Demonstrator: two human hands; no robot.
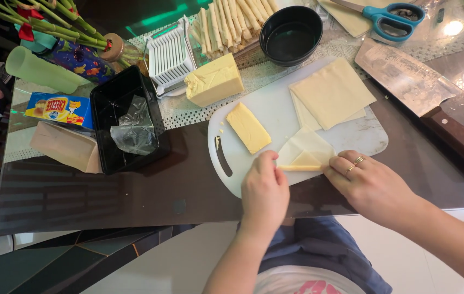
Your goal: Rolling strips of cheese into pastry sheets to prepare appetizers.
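Both hands pinch a pale wrapper sheet (307, 148) being rolled around a thin cheese stick (299, 168) at the near edge of a white cutting board (267, 106). My left hand (263, 193) holds the roll's left end. My right hand (367, 182), with rings, holds the right end. A cheese slab (248, 128) lies on the board just beyond my left hand. A stack of square wrappers (332, 92) sits at the board's far right.
A large cheese block (214, 80), a wire slicer (169, 54), a pile of rolled sticks (232, 22) and a black bowl (291, 34) stand behind. A cleaver (422, 90) and blue scissors (395, 19) lie right. A black tray (126, 122) holds crumpled plastic at left.
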